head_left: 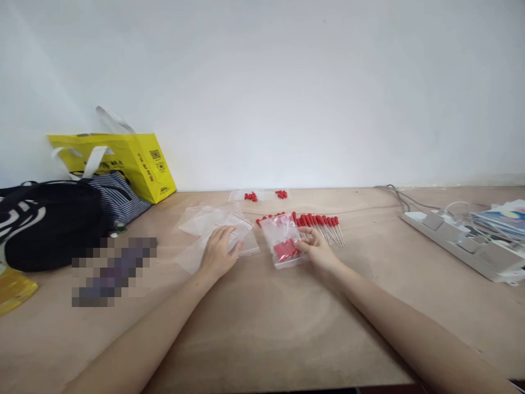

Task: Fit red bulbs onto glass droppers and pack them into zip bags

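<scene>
My right hand (319, 249) pinches the edge of a clear zip bag (283, 241) with red pieces inside. Behind that bag lies a row of red-headed sticks (318, 221), their pale shafts pointing toward me. My left hand (221, 253) rests over several flat clear zip bags (200, 224), its fingers apart and nothing gripped. Farther back, near the wall, another clear bag (264, 196) lies flat with two small clusters of red pieces (251, 196) at it; whether they are inside cannot be made out.
A yellow shopping bag (151, 169), a striped pouch (112, 200) and a black bag (57, 224) stand at the left, near a blurred-out object (117, 271). At the right are a white power strip (455, 241) with plugs and cables, and some papers (504, 216).
</scene>
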Motion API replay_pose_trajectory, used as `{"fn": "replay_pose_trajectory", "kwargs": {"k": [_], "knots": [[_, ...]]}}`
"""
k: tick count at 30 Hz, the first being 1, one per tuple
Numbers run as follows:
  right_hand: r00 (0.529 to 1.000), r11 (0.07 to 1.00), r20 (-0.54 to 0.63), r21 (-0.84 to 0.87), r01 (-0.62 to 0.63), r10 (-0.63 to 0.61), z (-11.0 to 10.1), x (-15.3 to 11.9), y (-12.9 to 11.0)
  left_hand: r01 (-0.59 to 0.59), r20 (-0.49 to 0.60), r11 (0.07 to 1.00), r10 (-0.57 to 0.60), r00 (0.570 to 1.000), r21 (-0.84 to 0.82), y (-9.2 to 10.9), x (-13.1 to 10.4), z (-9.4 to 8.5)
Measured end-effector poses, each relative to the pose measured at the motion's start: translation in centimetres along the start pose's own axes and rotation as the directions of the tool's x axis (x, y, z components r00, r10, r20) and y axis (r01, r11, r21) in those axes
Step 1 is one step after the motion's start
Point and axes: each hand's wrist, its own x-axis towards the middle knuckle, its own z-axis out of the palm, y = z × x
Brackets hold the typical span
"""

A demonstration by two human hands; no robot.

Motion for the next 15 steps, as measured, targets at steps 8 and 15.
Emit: {"fn": "replay_pose_trajectory", "kwargs": {"k": [8,15], "knots": [[0.773,0.944,-0.611,-0.326,-0.049,-0.171,-13.2,4.8,-2.0,0.217,0.472,0.909,-0.376,0.798,0.357,-2.0,0.5,-1.3],[0.718,0.84,-0.659,-0.504,-0.2,-0.225,-18.7,5.0,-0.8,0.109,0.486,0.892,-0.338,0.806,0.439,-1.3,0.8,-1.2]]}}
